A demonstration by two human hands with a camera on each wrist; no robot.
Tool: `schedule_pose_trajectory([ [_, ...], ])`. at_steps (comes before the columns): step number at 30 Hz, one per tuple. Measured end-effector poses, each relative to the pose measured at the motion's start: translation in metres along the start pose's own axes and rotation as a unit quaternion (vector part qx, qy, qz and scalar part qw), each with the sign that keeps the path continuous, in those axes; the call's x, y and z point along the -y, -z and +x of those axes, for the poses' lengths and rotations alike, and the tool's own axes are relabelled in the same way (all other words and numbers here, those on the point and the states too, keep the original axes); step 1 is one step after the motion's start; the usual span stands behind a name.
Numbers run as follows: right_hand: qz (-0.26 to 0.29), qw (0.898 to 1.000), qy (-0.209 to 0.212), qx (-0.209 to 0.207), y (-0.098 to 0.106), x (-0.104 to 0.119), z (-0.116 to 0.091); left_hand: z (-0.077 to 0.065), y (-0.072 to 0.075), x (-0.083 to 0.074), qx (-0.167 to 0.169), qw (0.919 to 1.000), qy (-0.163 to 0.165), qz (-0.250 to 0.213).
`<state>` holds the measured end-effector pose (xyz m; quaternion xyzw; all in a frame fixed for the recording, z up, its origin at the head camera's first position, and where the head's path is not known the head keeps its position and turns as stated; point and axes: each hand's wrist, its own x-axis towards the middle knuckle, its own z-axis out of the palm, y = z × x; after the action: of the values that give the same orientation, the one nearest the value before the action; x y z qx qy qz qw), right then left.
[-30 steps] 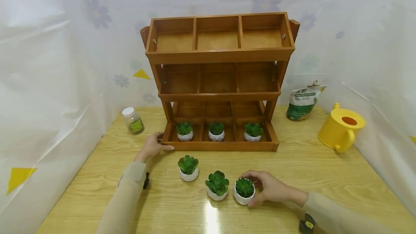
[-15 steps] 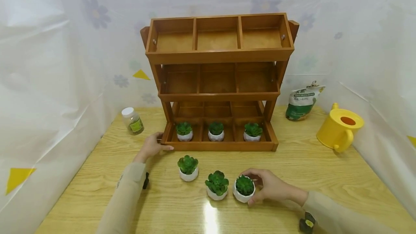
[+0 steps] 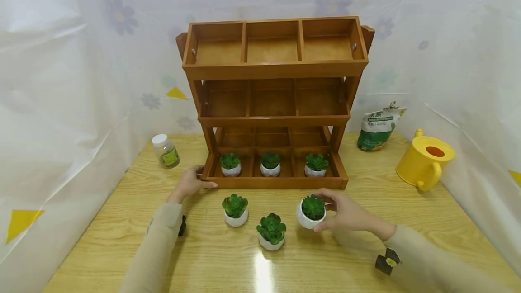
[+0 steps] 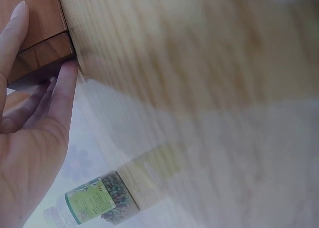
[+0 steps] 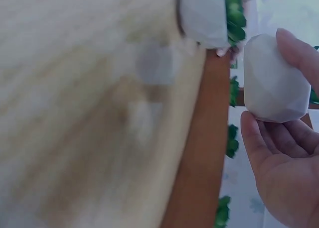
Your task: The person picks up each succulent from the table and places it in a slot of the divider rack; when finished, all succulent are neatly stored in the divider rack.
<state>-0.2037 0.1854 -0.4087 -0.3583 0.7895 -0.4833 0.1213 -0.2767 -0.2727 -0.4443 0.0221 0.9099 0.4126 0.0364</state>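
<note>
My right hand [image 3: 343, 211] pinches a small potted succulent [image 3: 312, 209] by its white faceted pot, held up off the table; the pot [image 5: 274, 78] shows between thumb and fingers in the right wrist view. My left hand [image 3: 190, 184] holds the lower left corner of the three-tier wooden shelf [image 3: 277, 183], its thumb [image 4: 15, 34] along the front and fingers at the side. Two more potted succulents stand on the table, one left [image 3: 235, 211] and one in the middle [image 3: 271, 233]. Three others sit in the bottom tier: left [image 3: 230, 165], middle [image 3: 270, 165] and right [image 3: 315, 165].
A clear jar [image 3: 167, 152] with a white lid and green label stands left of the shelf. At the right are a green-and-white clipped bag [image 3: 378, 128] and a yellow watering can [image 3: 423, 162]. White patterned sheeting [image 3: 81, 80] surrounds the wooden table [image 3: 228, 266].
The right hand has lifted the succulent off the table and carried it forward, slightly right, away from the middle plant. The left hand stays at the shelf corner.
</note>
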Motion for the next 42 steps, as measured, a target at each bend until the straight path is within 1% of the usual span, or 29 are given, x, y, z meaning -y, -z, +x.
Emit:
schedule_pose_trajectory([
  [8,-0.008,0.998,0.037,-0.059,0.032,0.020,0.012,0.001,0.002,0.000,-0.001,1.0000,-0.004,0.009],
  [13,-0.007,0.995,0.033,-0.096,0.055,0.036,0.021,0.001,0.002,0.001,0.001,1.0000,0.000,0.006],
  [18,-0.035,0.988,0.029,-0.145,0.076,0.051,0.031,0.001,0.001,0.001,0.004,0.9999,0.011,-0.006],
  [20,-0.052,0.985,0.022,-0.166,0.083,0.055,0.034,0.000,0.001,0.001,0.004,0.9999,0.011,-0.005],
  [25,-0.076,0.979,-0.004,-0.186,0.097,0.063,0.039,0.000,0.001,0.001,0.003,1.0000,0.007,-0.005],
  [30,-0.077,0.978,-0.018,-0.191,0.106,0.068,0.042,0.000,0.001,0.002,0.003,1.0000,0.007,-0.004],
  [34,-0.076,0.974,-0.032,-0.209,0.113,0.070,0.047,0.000,0.001,0.001,0.002,1.0000,0.007,-0.002],
  [37,-0.084,0.969,-0.053,-0.226,0.118,0.072,0.051,0.000,0.001,0.001,0.002,1.0000,0.008,-0.003],
  [42,-0.090,0.964,-0.092,-0.234,0.127,0.076,0.059,0.000,0.000,0.001,0.004,0.9999,0.009,-0.006],
])
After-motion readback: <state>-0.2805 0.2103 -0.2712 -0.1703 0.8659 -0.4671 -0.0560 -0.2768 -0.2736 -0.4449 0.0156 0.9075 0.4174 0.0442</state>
